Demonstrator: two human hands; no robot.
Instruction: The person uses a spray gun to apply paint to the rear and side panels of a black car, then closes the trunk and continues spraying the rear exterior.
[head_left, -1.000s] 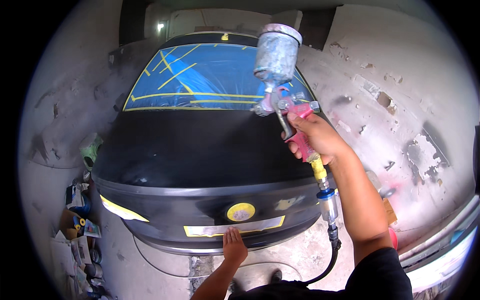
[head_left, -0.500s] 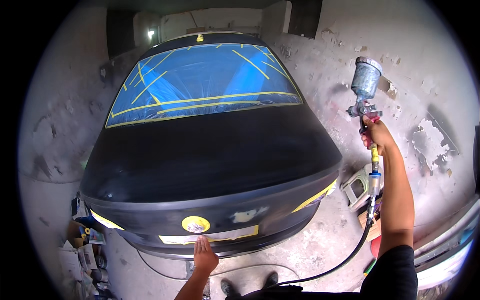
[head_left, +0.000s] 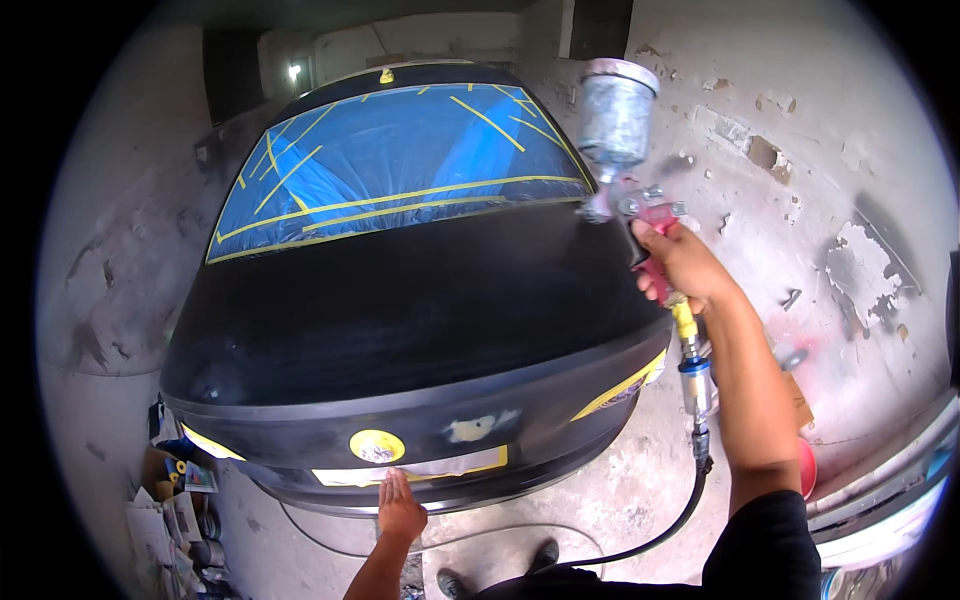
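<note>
My right hand (head_left: 685, 265) is wrapped round the red grip of a spray gun (head_left: 630, 200). A paint-spattered metal cup (head_left: 617, 115) sits upright on top of the gun, and its nozzle points left over the right side of a black car trunk lid (head_left: 400, 310). From the grip hangs a clear inline air filter (head_left: 695, 385) joined to a black air hose (head_left: 685, 525). My left hand (head_left: 402, 515) holds nothing. Its fingers are stretched out at the lower edge of the masked plate area (head_left: 430, 467); whether they touch it I cannot tell.
Blue plastic film (head_left: 400, 150) with yellow tape covers the rear window. A masked round badge (head_left: 377, 446) and taped lamps sit on the car's rear. Boxes and clutter (head_left: 175, 510) lie at lower left. A red container (head_left: 806, 468) stands lower right, and hose crosses the floor.
My right hand has brought the spray gun left and nearer, from beside the wall to the trunk's right edge. The left hand stays by the plate area. The view has shifted slightly.
</note>
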